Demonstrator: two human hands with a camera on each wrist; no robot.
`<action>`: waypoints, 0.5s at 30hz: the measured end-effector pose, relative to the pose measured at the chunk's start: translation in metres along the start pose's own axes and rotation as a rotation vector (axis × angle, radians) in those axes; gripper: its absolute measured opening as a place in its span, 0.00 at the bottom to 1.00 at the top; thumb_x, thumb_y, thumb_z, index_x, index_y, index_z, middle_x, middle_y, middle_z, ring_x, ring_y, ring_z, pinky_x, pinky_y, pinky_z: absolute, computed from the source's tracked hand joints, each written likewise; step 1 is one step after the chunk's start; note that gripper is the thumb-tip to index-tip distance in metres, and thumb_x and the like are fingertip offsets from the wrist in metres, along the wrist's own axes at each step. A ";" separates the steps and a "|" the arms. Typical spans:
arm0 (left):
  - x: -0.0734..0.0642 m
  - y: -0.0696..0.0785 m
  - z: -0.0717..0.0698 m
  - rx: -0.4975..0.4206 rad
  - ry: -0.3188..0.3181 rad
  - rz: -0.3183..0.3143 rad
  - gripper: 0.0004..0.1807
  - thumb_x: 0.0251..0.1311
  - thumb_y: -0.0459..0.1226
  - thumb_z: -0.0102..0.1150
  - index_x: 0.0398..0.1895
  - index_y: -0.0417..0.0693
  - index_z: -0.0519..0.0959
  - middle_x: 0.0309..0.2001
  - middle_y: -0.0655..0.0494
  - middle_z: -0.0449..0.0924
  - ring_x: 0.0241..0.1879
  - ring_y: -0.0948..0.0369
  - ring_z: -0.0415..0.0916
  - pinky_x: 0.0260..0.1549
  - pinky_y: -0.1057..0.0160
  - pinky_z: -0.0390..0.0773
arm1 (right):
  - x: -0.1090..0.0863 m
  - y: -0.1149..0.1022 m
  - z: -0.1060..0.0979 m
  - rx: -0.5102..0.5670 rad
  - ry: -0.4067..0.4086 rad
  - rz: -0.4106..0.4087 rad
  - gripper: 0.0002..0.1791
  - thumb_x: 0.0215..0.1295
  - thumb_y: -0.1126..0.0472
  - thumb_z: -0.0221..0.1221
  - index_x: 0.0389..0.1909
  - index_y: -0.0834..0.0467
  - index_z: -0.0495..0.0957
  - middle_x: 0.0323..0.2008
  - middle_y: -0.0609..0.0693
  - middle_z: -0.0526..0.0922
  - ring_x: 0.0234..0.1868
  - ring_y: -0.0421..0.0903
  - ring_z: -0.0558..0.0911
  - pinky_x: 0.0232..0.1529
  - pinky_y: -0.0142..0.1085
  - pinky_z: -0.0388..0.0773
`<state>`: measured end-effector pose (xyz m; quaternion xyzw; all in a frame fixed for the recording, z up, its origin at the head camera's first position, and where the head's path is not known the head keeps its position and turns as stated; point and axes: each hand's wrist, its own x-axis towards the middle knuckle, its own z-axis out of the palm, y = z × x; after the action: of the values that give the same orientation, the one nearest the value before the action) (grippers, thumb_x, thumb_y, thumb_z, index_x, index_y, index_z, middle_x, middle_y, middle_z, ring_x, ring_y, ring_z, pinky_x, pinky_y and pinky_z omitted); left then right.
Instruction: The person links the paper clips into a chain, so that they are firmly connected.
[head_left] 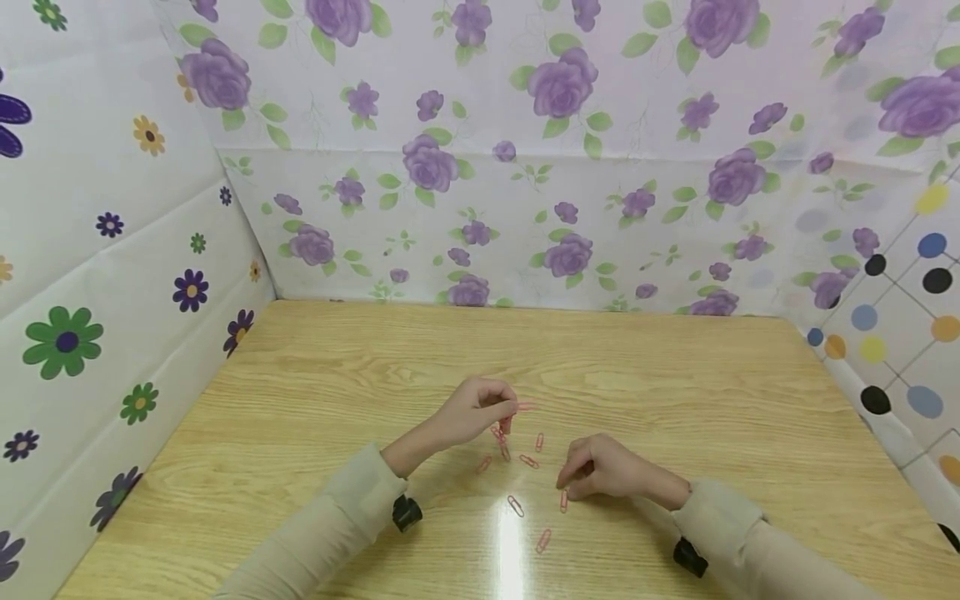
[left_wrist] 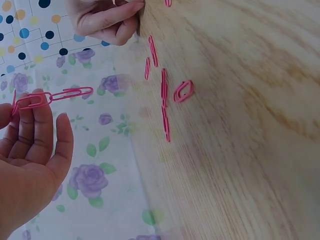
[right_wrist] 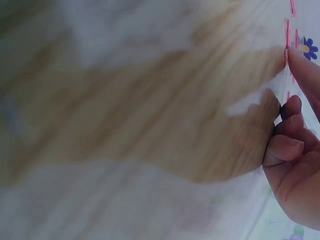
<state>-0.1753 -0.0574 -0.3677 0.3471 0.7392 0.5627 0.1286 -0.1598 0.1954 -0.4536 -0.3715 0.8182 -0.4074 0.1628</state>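
Note:
Pink paper clips are the things about both hands. My left hand (head_left: 480,412), raised over the far part of the clips, pinches a short chain of linked paper clips (left_wrist: 57,96) between thumb and fingers. More pink clips (head_left: 504,450) show just below this hand in the head view. Low at the tabletop, my right hand (head_left: 607,467) has its thumb tip right at one paper clip (head_left: 564,502). In the right wrist view a gap shows between that thumb (right_wrist: 300,65) and the bent fingers (right_wrist: 290,110).
Loose paper clips lie between the hands, among them one toward the front (head_left: 543,540), one near the middle (head_left: 515,506) and one farther back (head_left: 540,442). The wooden table (head_left: 360,358) meets flowered cloth (head_left: 495,217) at the back and patterned cloth at both sides.

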 end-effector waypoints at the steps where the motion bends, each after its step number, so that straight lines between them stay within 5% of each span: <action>1: 0.000 0.000 0.000 0.001 -0.003 -0.002 0.09 0.63 0.26 0.47 0.27 0.31 0.75 0.22 0.34 0.74 0.25 0.41 0.73 0.27 0.64 0.72 | 0.001 0.001 0.001 -0.003 -0.004 0.002 0.06 0.47 0.65 0.68 0.29 0.59 0.85 0.24 0.42 0.77 0.25 0.33 0.68 0.26 0.27 0.69; 7: -0.001 -0.001 0.001 -0.013 -0.015 -0.010 0.09 0.63 0.26 0.46 0.27 0.31 0.74 0.22 0.33 0.73 0.26 0.39 0.71 0.29 0.45 0.71 | 0.002 0.001 0.002 -0.012 -0.005 0.031 0.05 0.45 0.67 0.68 0.26 0.57 0.85 0.22 0.41 0.75 0.23 0.33 0.67 0.25 0.27 0.68; 13: -0.001 -0.001 0.001 -0.025 -0.019 -0.026 0.09 0.63 0.26 0.46 0.27 0.30 0.74 0.23 0.32 0.73 0.25 0.40 0.70 0.25 0.64 0.71 | 0.004 0.000 0.003 -0.024 -0.020 0.040 0.05 0.45 0.68 0.68 0.23 0.55 0.84 0.22 0.41 0.73 0.23 0.32 0.67 0.24 0.26 0.67; 15: -0.001 -0.001 0.001 -0.027 -0.021 -0.029 0.09 0.63 0.26 0.46 0.27 0.30 0.74 0.23 0.31 0.73 0.25 0.39 0.70 0.26 0.63 0.71 | 0.004 0.000 0.003 -0.026 -0.023 0.039 0.05 0.45 0.68 0.67 0.22 0.55 0.84 0.22 0.41 0.73 0.23 0.32 0.66 0.24 0.26 0.67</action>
<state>-0.1746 -0.0578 -0.3690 0.3404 0.7351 0.5670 0.1495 -0.1612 0.1906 -0.4553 -0.3622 0.8287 -0.3891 0.1754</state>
